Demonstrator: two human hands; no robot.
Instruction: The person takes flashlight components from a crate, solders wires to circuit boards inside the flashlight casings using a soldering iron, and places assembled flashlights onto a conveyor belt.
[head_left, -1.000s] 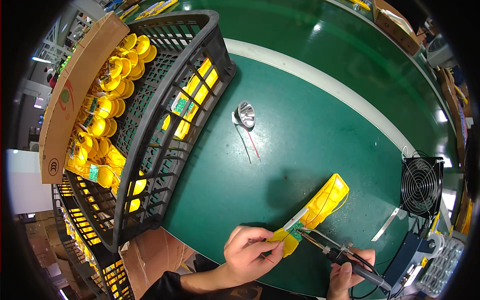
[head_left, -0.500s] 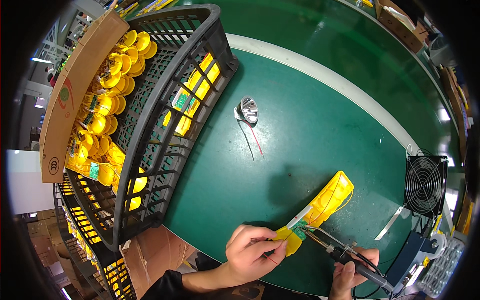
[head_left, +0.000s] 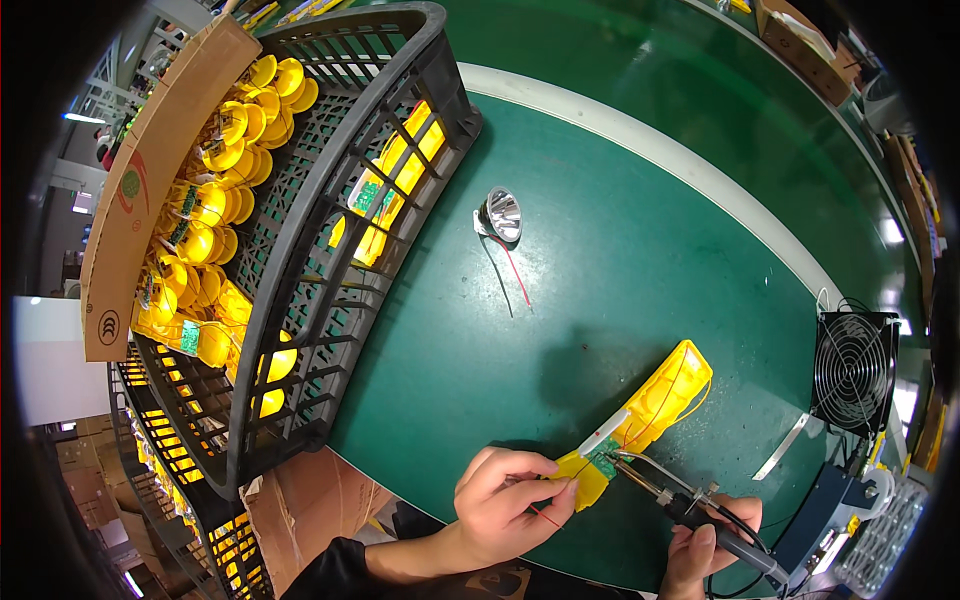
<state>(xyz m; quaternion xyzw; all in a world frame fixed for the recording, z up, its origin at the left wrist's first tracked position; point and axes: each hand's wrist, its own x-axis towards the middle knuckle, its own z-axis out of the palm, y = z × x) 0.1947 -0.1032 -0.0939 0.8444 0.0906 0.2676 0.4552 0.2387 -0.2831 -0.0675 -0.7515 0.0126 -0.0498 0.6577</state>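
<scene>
A long yellow plastic housing lies slantwise on the green table, a small green circuit board and thin wires on it. My left hand is at the housing's near end, thumb and fingers pinched on a thin wire; a red end sticks out below the fingers. My right hand grips a soldering iron with a thin metal feed tube beside its shaft. The iron's tip is at the circuit board; whether it touches cannot be made out. Farther off sits a silver reflector cup with red and black wires.
At left stands a black plastic crate holding several yellow housings, with a cardboard sheet along its far side. To the right are a black fan, a blue box-shaped device and a metal strip.
The whole view has shifted by a slight amount. Both hands, the soldering iron and the housing keep nearly the same places relative to each other.
</scene>
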